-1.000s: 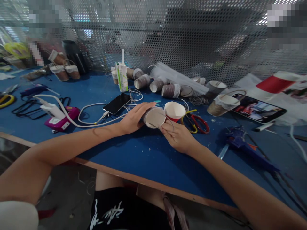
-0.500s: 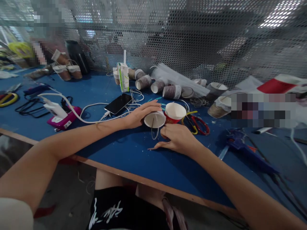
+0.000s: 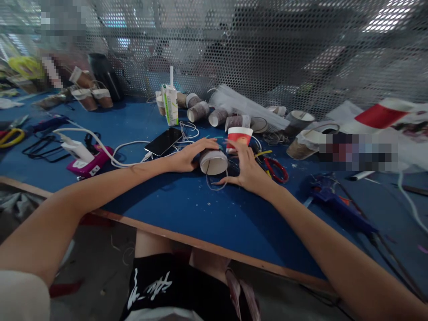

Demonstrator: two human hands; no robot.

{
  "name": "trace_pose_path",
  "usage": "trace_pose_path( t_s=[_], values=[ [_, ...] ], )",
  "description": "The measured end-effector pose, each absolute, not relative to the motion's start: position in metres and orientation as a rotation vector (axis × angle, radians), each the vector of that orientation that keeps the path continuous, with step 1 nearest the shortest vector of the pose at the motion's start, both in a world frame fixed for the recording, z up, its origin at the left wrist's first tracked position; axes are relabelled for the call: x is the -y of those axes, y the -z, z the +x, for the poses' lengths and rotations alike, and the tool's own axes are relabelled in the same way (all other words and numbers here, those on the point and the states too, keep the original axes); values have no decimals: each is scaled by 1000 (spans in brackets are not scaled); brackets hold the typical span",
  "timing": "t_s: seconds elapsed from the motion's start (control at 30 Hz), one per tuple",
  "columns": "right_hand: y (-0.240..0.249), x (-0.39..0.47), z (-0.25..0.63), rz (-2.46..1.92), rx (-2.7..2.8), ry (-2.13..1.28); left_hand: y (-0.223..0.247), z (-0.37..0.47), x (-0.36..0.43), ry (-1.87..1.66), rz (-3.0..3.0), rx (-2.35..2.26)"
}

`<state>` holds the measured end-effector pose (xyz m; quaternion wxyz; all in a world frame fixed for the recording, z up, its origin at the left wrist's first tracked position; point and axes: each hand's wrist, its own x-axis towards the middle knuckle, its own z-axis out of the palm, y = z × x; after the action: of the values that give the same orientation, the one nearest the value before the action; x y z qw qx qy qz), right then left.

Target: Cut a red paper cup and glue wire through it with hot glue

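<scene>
My left hand [image 3: 197, 154] is wrapped round the side of a pale-wrapped paper cup [image 3: 214, 164], which lies tilted with its mouth facing me. From this cup hangs a loop of thin cord [image 3: 216, 187]. On the cup's other side is my right hand [image 3: 249, 171], thumb and fingers apart, with nothing seen between them. Its thumb tip comes close to the cord; contact cannot be made out. Just behind the right fingers stands a red and white paper cup [image 3: 240, 135], partly covered by them.
A phone [image 3: 163, 141] on a white cable lies left of my hands. Red-handled scissors [image 3: 277, 169] and a blue glue gun [image 3: 337, 203] are to the right. Several cord-wrapped cups [image 3: 198, 111] and a drink carton [image 3: 171, 104] line the back, before a perforated metal screen [image 3: 234, 53].
My right hand's fingers have spread and risen from beside the cord toward the red cup. The red cup's mouth has tipped away, so its side now shows. The left hand keeps its hold.
</scene>
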<state>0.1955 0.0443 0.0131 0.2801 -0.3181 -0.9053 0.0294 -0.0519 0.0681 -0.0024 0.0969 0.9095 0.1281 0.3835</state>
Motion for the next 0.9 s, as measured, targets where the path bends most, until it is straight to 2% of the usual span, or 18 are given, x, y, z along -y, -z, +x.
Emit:
trace_pose_path(
  t_s=[0.23, 0.37, 0.47, 0.57, 0.7, 0.9],
  values=[
    [-13, -48, 192, -804, 2426, -369, 1, -30, -74, -1286, 2717, -299],
    [-9, -45, 192, -771, 2268, -433, 1, -35, -58, -1439, 2746, -432],
    [-9, -42, 192, -812, 2200, -374, 0, -44, -39, -1540, 2769, -488],
    [-13, -35, 190, -871, 2224, -240, -3, -51, -24, -1451, 2801, -511],
    [-18, -24, 185, -894, 2232, -164, -10, -57, -17, -1520, 2873, -631],
    [-16, -21, 182, -959, 2126, -201, -14, -58, -19, -1351, 2996, -378]
  ],
)
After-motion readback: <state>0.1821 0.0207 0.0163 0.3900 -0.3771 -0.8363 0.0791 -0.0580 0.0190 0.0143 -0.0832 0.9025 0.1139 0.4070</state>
